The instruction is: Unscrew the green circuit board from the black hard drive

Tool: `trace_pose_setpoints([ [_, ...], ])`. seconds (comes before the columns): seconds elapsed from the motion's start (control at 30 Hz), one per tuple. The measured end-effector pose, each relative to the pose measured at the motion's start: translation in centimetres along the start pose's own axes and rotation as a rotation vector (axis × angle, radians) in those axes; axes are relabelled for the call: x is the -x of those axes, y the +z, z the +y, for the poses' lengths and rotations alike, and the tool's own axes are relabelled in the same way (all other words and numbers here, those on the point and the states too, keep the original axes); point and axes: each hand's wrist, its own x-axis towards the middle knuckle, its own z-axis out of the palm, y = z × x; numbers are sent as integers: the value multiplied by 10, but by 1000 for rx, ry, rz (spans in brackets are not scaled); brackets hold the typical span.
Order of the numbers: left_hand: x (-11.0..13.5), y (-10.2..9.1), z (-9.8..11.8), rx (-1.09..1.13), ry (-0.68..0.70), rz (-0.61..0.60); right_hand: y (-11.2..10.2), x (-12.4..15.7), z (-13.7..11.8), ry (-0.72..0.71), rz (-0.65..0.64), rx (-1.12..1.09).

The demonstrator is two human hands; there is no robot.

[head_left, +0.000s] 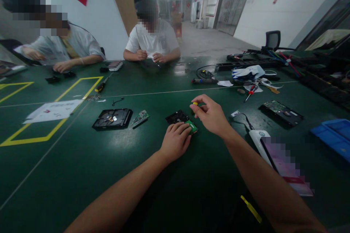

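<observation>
My left hand [177,140] lies over the near edge of a small hard drive [177,117], its fingers bent on the drive and its thumb at the side. A green label or board part shows beside those fingers. Just above the drive's right side, my right hand [210,114] pinches the yellow top of a small screwdriver [195,103]. The dark lower part of this tool points down, and its tip is too hidden to make out. To the left sit a larger opened hard drive [112,118] and a loose green circuit board [140,117].
Another hard drive [281,113] lies right, near a blue bin [333,134]. A phone [284,167] and white power bank [258,138] lie beside my right forearm. Farther back are a red screwdriver [251,93], gloves [248,72] and an electric screwdriver [204,81]. Two people sit opposite.
</observation>
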Motion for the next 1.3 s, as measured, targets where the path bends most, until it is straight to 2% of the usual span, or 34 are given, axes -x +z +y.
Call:
trace_pose_setpoints([
  [0.17,-1,1,0,-2,6,13,1,-3,1,27,-80,-138],
  [0.53,0,1,-1,0,5,6,-1,-4,-3,65,-50,-129],
  [0.7,-1,1,-1,3,8,6,4,-4,1,139,-6,-274],
  [1.0,-1,-1,0,13,-3,2,0,-6,-4,132,-31,-261],
  [1.3,-1,0,0,6,-1,6,2,-4,-7,216,-113,-411],
])
